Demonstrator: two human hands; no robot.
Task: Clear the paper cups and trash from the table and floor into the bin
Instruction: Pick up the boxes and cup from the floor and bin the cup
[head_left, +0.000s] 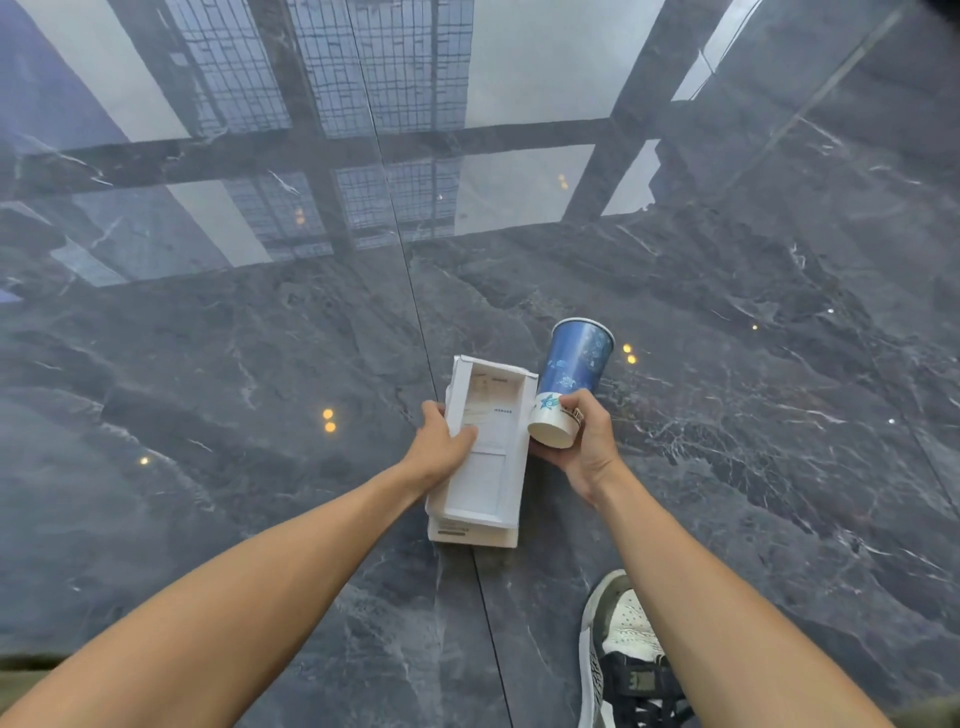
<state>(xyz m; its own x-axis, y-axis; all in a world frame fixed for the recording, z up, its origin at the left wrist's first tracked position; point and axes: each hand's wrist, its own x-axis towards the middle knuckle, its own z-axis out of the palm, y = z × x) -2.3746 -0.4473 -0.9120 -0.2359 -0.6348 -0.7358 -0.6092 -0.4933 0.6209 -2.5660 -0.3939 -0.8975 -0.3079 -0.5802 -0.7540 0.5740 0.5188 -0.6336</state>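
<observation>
My left hand (441, 444) grips a stack of flat white cardboard boxes (485, 467), open trays facing up, held above the dark floor. My right hand (584, 441) is closed around the white base of a blue paper cup (574, 366), which is tilted with its rim pointing away from me. The cup's base touches the right edge of the boxes. No bin is in view.
Glossy dark marble floor (260, 364) fills the view, mirroring window frames and ceiling lights. A floor seam (415, 312) runs from the top toward me. My shoe (623, 654) stands at the lower right.
</observation>
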